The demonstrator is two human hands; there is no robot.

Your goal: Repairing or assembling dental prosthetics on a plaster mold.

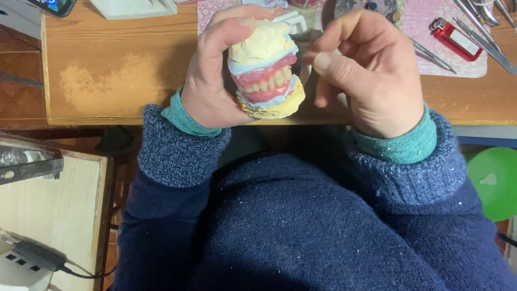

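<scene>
The left hand grips a dental model above the near edge of the wooden worktop. Its fingers are wrapped closed around the model, the thumb pressed on the top front and the rest curled behind it. The model is made of 2 cream plaster blocks, one above and one below, each edged with a pale blue band, with pink gums and a row of cream teeth between them. It is held roughly upright, teeth facing the camera.

The right hand is just beside the model, on its right. Its fingers are curled in loosely, the thumb pointing left toward the model; whether they hold anything I cannot tell, and I cannot tell whether they touch the model.

Both wrists show teal cuffs under a dark blue knitted sweater.

Farther back on the worktop lies a pink mat with a red lighter on it and several metal tools just beside the lighter. A pale dusty patch marks the wood well left of the hands. A green round object shows at the lower right, below the worktop edge. A light wooden box stands at the lower left.
</scene>
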